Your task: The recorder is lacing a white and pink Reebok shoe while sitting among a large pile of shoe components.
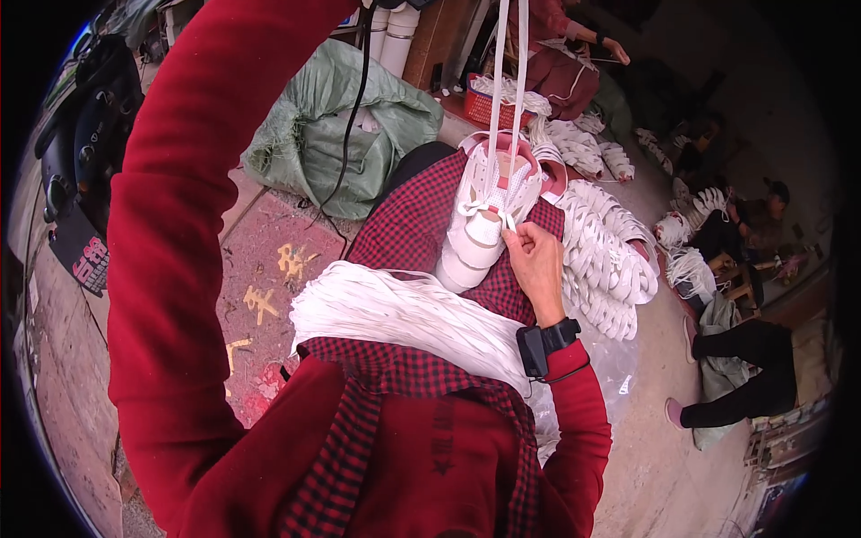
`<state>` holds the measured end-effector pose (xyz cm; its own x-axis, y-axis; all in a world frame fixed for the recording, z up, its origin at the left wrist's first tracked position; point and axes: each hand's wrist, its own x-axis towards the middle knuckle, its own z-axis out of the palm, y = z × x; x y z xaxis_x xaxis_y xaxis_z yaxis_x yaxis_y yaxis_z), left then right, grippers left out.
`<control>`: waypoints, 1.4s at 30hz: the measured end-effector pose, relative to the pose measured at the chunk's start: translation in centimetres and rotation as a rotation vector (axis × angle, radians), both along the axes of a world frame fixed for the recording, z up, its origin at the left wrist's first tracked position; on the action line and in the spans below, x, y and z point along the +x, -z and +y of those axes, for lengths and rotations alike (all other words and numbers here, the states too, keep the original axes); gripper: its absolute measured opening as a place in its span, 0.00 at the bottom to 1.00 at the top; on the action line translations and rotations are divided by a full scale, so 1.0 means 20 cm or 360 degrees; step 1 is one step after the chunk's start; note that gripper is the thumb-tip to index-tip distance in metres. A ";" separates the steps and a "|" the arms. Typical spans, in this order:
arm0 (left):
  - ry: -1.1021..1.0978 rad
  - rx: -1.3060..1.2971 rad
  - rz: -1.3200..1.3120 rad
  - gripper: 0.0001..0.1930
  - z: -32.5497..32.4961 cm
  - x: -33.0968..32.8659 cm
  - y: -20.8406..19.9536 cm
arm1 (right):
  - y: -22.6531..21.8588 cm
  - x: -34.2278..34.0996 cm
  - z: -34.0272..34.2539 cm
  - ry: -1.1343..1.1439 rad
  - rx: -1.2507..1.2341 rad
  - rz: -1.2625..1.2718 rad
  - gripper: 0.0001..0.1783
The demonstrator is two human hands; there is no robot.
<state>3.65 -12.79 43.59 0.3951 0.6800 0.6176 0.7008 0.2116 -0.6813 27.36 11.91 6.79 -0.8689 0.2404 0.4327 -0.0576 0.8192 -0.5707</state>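
Observation:
A white sneaker (466, 255) with a pinkish-red lining rests on my lap, over a red-and-black checked apron (399, 220). From its lowest eyelets two ends of a white shoelace (496, 90) stretch taut upward past the top edge of the picture. My right hand (536, 269) is closed in a pinch on the lace at the right side of the shoe's throat. My left arm (170, 242) reaches up and out at the top, so its hand is out of sight. Across my lap lies a thick bundle of white laces (386, 309).
Right of my knees are several white shoe uppers (610, 242) in stacked rows. A green woven sack (314, 134) stands at the far left, a black cable (354, 125) hanging before it. Beyond is a red basket (489, 108). Other people sit working at the upper right.

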 end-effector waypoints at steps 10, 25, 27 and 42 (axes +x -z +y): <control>0.0026 0.0236 -0.0932 0.12 0.06 0.20 0.01 | 0.12 0.02 0.02 -0.0407 -0.1820 0.0097 0.15; 0.0174 0.0114 -0.1237 0.15 0.17 0.47 -0.04 | -0.19 -0.03 0.09 -0.0303 -0.0789 0.0466 0.27; -0.0267 0.0013 -0.0231 0.15 0.19 0.42 -0.12 | -0.35 -0.12 -0.02 -0.0590 -0.0364 0.0654 0.29; -0.0113 -0.0397 -0.1285 0.12 0.11 0.56 1.42 | -0.22 -0.51 0.18 -0.0775 -0.2050 -0.0071 0.11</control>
